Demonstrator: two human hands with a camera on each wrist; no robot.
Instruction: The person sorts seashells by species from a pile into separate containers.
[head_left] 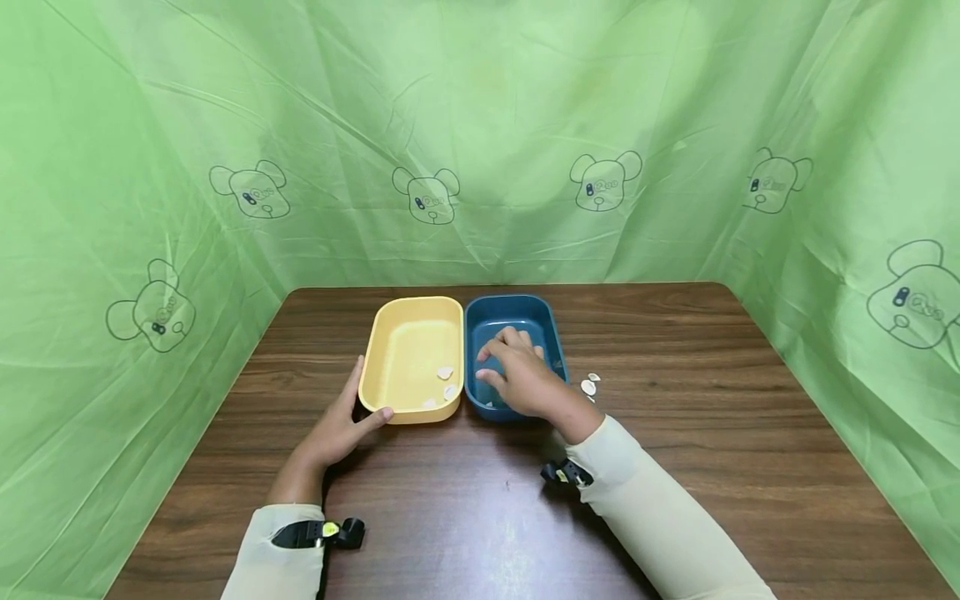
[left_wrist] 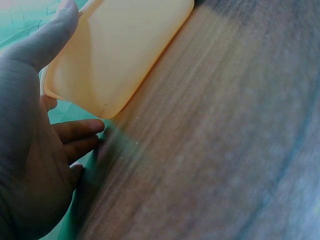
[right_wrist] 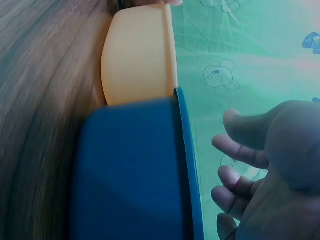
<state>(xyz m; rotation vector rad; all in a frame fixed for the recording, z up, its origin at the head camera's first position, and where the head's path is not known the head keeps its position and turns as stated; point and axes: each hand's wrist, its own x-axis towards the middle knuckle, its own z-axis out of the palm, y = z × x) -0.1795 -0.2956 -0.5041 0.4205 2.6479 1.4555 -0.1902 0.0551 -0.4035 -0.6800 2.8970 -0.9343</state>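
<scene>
My left hand [head_left: 339,425] holds the near left corner of a yellow plastic tray [head_left: 405,311], thumb at the front rim and fingers along the outer left side. White, shell-like pieces [head_left: 445,372] lie in the near right part of this tray. Over the blue tray [head_left: 513,303] hovers my right hand [head_left: 521,375], palm down, its fingers loosely bent. The right wrist view shows the thumb apart from the fingers [right_wrist: 235,150], with nothing between them. A small pale piece [head_left: 490,404] shows at the blue tray's near end; the hand hides part of the inside.
The two trays stand side by side on a dark wooden table [head_left: 675,375]. Several white shell-like pieces [head_left: 588,387] lie to the right of the blue tray, partly behind my right forearm. Green cloth [head_left: 495,225] with printed bear heads hangs around the far and side edges.
</scene>
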